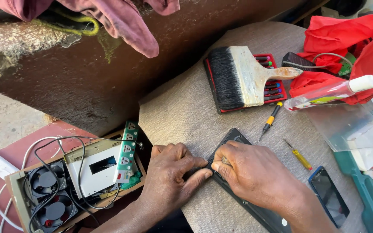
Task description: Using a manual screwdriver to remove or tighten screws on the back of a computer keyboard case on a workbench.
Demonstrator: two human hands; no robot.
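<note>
A flat black tablet-like device (238, 138) lies diagonally on a beige cloth-covered table (182, 108). My left hand (171, 177) presses on its left edge, with the thumb against the frame. My right hand (253, 172) rests on top of the device, fingertips pinched at that same edge and touching my left thumb. Whether a small tool sits between the fingers I cannot tell. Most of the device is hidden under my hands.
A wide paintbrush (242, 75) lies on a red screwdriver case (275, 84). Two small yellow-handled screwdrivers (270, 121) (299, 157) lie right of the device, with a phone (330, 196) beyond. A clear bottle (331, 91), red cloth (346, 39), and a box with fans and a power strip (70, 181) surround the table.
</note>
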